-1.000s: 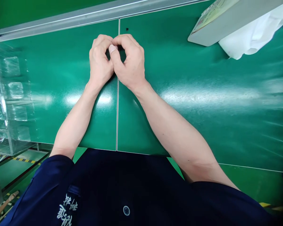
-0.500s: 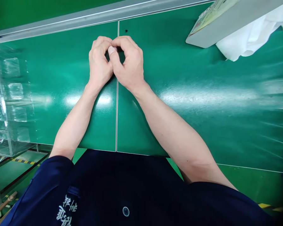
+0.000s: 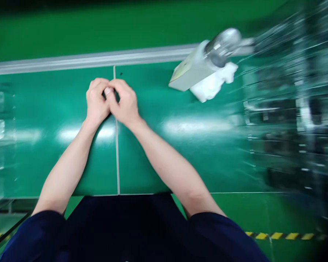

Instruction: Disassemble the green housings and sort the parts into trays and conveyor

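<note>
Both hands rest together on the green tabletop (image 3: 57, 153), near the seam between its two panels. My left hand (image 3: 95, 103) has its fingers curled inward against the other hand. My right hand (image 3: 125, 102) is curled too, its thumb lying over the left hand's thumb side. Through the small gaps inside the curled fingers no object shows. The fingertips are partly hidden where the hands meet.
A pale box (image 3: 186, 74) stands at the back right, with white tissue (image 3: 210, 85) beside it and a shiny clear container (image 3: 225, 42) by its upper end. Clear plastic structures, blurred, flank both sides. A metal rail (image 3: 71, 62) edges the table's back.
The view has swung to the right and up, so the clear plastic on the right and the shiny container now show. Both hands keep the same joined pose on the table.
</note>
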Demonstrator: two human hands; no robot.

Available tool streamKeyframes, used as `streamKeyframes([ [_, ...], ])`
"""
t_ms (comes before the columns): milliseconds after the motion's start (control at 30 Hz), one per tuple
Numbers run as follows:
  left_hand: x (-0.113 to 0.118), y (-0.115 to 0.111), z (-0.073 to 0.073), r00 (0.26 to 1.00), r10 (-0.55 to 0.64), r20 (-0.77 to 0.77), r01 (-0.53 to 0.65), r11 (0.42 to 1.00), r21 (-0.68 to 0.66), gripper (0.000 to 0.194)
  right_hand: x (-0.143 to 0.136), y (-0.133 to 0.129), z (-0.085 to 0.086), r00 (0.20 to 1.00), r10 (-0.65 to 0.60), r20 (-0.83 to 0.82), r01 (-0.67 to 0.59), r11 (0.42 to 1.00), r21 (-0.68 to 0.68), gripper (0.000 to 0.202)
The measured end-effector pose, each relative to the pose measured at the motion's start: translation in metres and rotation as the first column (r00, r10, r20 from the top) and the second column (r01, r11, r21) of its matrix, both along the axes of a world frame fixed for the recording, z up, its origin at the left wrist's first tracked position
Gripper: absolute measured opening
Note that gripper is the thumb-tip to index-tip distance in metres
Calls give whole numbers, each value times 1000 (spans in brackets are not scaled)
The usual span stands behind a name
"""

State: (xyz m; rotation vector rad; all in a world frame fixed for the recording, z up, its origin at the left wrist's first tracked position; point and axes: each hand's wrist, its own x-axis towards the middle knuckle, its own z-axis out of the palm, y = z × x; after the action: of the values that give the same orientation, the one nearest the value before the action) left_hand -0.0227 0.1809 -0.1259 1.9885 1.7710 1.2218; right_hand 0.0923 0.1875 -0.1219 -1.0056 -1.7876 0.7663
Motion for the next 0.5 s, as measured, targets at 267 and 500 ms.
streamKeyframes([
  [267,11,-18,2,999,34,9,-34,999,-36,24,10,-19,16,980,-37,196,62,991,-122,11],
  [500,8,-21,-21,999,36,16,-36,999,6,23,13,-24,6,964,-77,254,95,994,-61,18],
])
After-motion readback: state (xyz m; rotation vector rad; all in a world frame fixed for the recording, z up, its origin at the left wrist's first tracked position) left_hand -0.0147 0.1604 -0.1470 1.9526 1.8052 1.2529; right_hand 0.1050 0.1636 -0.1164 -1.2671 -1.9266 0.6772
